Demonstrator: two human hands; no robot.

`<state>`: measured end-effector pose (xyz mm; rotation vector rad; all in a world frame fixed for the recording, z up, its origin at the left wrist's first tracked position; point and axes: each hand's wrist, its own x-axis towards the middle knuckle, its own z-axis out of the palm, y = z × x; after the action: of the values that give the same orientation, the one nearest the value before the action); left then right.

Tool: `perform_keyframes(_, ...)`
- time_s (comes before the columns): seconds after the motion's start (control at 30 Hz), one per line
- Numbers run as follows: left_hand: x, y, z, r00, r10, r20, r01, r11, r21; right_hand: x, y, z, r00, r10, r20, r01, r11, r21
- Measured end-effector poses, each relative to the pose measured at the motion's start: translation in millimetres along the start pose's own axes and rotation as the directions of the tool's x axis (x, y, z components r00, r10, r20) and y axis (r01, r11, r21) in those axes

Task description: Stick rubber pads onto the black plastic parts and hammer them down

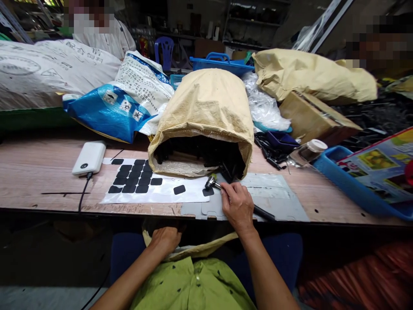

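My right hand [238, 204] is closed around a small tool [211, 182] with a shiny metal head, over the grey board [274, 193]. A black handle-like piece [263, 212] sticks out to the right of this hand. My left hand [166, 238] is low in front of the table edge, at the rim of a beige bag [206, 249] on my lap; its fingertips are hidden. A white sheet [193, 189] bears rows of black rounded patches [129, 188]. Behind it, an open beige sack [206, 99] lies with its mouth towards me, dark pieces inside.
A white power bank [89, 158] with a cable is on the left. Beyond it lie a blue-and-white sack [119, 103] and a white sack [54, 73]. To the right are a clear jar [308, 153], a blue tray [335, 172] and a wooden box [309, 116]. Two people are across the table.
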<state>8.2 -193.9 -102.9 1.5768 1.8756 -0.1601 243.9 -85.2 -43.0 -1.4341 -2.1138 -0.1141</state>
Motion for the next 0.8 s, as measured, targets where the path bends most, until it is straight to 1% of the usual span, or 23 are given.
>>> perform_keyframes(0.1,-4.8,5.4,-4.1,0.998,0.007,0.064,-0.012,0.997,0.077,-0.2,-0.3,-0.2,1.000,0.005,0.001,-0.005,1.000,0.004)
perform_keyframes(0.17,-13.1,9.8,-11.4,0.994,0.060,0.095,-0.069,0.993,0.099,-0.4,-0.7,-0.4,1.000,0.009,0.003,-0.009,1.000,0.005)
perform_keyframes(0.23,-25.2,15.9,-26.0,0.987,0.133,0.094,-0.143,0.984,0.104,-0.5,-1.1,-0.6,1.000,0.013,0.005,-0.013,1.000,0.004)
perform_keyframes(0.27,-31.9,20.1,-36.8,0.979,0.183,0.093,-0.192,0.977,0.095,-0.5,-1.3,-0.7,1.000,0.014,0.007,-0.014,1.000,0.003)
perform_keyframes(0.33,-43.2,32.2,-65.2,0.945,0.306,0.119,-0.312,0.949,0.036,-0.6,-1.5,-0.6,1.000,0.014,0.009,-0.014,1.000,0.003)
perform_keyframes(0.4,-45.4,49.2,-98.7,0.871,0.474,0.132,-0.465,0.880,-0.095,-0.7,-1.4,-0.4,1.000,0.013,0.009,-0.013,1.000,0.002)
perform_keyframes(0.43,-41.0,59.2,-115.0,0.846,0.526,0.086,-0.513,0.847,-0.137,-0.7,-1.2,-0.2,1.000,0.013,0.009,-0.013,1.000,0.002)
perform_keyframes(0.5,-19.6,79.9,-142.5,0.829,0.544,-0.128,-0.557,0.822,-0.115,-0.8,-0.8,-0.1,1.000,0.013,0.009,-0.013,1.000,0.001)
perform_keyframes(0.53,-3.5,89.6,-152.4,0.819,0.518,-0.245,-0.552,0.828,-0.094,-0.7,-0.6,-0.2,1.000,0.013,0.008,-0.013,1.000,0.000)
perform_keyframes(0.57,15.0,98.4,-159.6,0.809,0.460,-0.365,-0.517,0.853,-0.070,-0.6,-0.4,-0.3,1.000,0.013,0.007,-0.013,1.000,0.002)
perform_keyframes(0.6,34.5,105.9,-164.0,0.800,0.378,-0.466,-0.447,0.894,-0.043,-0.5,-0.2,-0.5,1.000,0.012,0.006,-0.012,1.000,0.004)
perform_keyframes(0.63,53.5,112.1,-166.1,0.792,0.327,-0.515,-0.389,0.921,-0.014,-0.3,-0.1,-0.6,1.000,0.011,0.006,-0.011,1.000,0.007)
perform_keyframes(0.7,85.4,120.3,-165.3,0.798,0.278,-0.534,-0.310,0.950,0.033,0.0,0.1,-0.9,1.000,0.009,0.004,-0.009,1.000,0.013)
perform_keyframes(0.73,96.6,122.6,-163.6,0.807,0.273,-0.523,-0.291,0.955,0.049,0.1,0.2,-0.9,1.000,0.009,0.005,-0.009,1.000,0.017)
perform_keyframes(0.8,108.7,123.7,-160.1,0.815,0.278,-0.508,-0.289,0.955,0.060,0.3,0.2,-0.8,1.000,0.010,0.006,-0.010,1.000,0.022)
